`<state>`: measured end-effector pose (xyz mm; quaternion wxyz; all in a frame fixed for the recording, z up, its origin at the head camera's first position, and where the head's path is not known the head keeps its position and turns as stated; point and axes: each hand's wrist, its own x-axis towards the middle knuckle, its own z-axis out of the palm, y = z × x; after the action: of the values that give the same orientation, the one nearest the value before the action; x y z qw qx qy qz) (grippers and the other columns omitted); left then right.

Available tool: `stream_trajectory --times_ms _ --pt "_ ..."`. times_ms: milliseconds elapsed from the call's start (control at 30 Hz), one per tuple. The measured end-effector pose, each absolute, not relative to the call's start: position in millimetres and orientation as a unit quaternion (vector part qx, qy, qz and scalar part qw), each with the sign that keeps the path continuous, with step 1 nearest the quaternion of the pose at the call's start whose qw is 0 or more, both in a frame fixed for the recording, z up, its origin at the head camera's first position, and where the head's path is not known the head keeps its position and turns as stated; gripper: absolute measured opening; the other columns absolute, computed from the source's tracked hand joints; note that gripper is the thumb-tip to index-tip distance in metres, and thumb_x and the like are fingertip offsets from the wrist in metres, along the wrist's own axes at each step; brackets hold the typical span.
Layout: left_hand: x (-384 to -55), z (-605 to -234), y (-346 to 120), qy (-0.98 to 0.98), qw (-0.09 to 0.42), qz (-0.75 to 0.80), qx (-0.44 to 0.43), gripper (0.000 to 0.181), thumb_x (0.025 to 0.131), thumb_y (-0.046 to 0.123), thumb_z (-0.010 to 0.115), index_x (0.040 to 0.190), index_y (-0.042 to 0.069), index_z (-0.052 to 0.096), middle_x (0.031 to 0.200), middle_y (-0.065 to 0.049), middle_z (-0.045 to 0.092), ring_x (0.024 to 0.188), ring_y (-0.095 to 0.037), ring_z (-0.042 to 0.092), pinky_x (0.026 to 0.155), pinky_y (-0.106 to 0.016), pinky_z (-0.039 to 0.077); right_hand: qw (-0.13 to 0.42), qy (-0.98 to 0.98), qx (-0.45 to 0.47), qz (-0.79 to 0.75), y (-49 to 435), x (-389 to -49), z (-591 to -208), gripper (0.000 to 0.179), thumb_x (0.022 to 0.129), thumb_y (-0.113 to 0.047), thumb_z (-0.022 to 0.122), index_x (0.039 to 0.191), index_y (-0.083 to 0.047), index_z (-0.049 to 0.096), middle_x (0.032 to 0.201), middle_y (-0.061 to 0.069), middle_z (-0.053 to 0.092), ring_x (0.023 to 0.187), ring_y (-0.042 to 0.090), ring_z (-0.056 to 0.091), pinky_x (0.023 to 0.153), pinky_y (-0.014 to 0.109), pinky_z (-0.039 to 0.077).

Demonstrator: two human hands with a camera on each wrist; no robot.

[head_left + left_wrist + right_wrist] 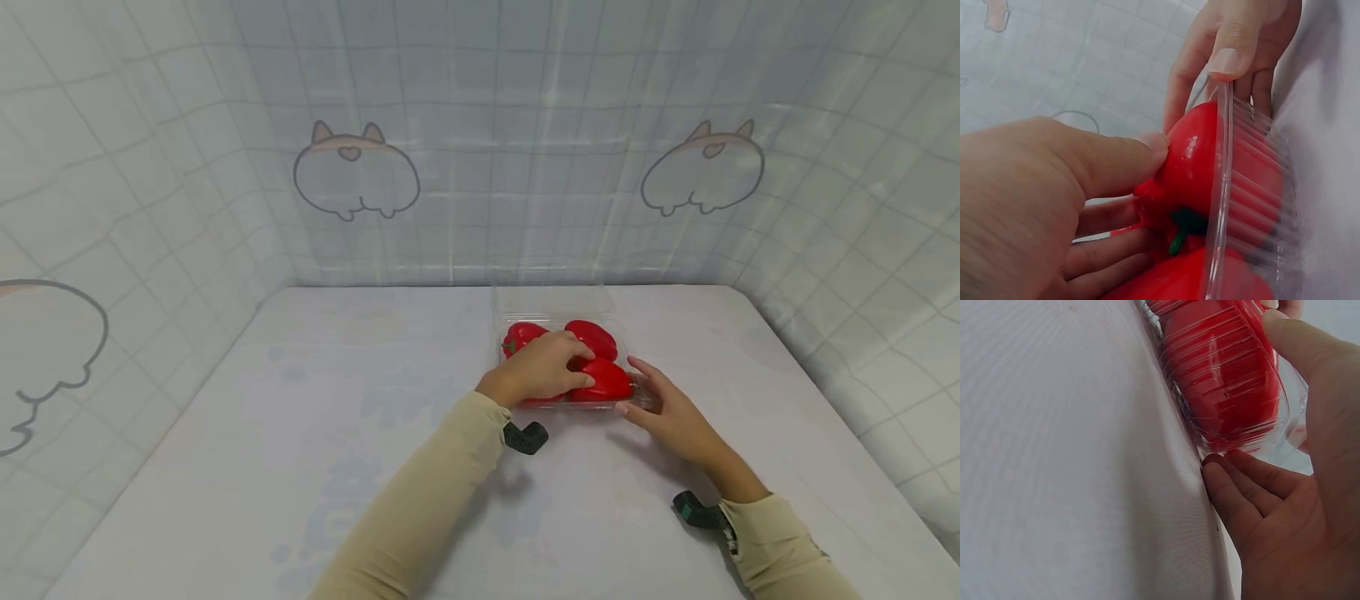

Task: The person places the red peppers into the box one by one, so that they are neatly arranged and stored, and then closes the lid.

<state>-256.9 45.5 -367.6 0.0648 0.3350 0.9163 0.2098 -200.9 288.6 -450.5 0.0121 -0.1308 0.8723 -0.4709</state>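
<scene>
A clear plastic container [558, 317] holds several red bell peppers, its lid [551, 298] folded back toward the wall. My left hand [538, 367] reaches over it, with thumb and fingers on either side of the front right bell pepper [609, 382]. That pepper sits inside the container wall in the left wrist view, close above another red pepper [1166, 278] and a green stem [1182, 228]. At the container's front right corner, my right hand [667, 417] has its thumb on the rim and fingers around the end wall, as the right wrist view shows.
A white patterned cloth [262, 467] covers the tabletop. Tiled-print curtains [525, 167] enclose it behind and on both sides. Dark wrist devices [527, 437] are worn below both hands.
</scene>
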Motion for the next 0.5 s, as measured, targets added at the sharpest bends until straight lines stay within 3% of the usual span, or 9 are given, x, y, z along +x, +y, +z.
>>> stream_trajectory --times_ms 500 --pt "-257.8 -367.7 41.6 0.917 0.063 0.209 0.334 0.047 0.091 0.037 0.075 0.133 0.02 0.066 0.132 0.003 0.061 0.127 -0.016 0.05 0.099 -0.037 0.05 0.018 0.871 -0.129 -0.474 286.6 -200.9 -447.8 0.086 0.092 -0.037 0.073 0.16 -0.019 0.023 0.153 0.023 0.039 0.137 0.044 0.042 0.101 0.057 0.044"
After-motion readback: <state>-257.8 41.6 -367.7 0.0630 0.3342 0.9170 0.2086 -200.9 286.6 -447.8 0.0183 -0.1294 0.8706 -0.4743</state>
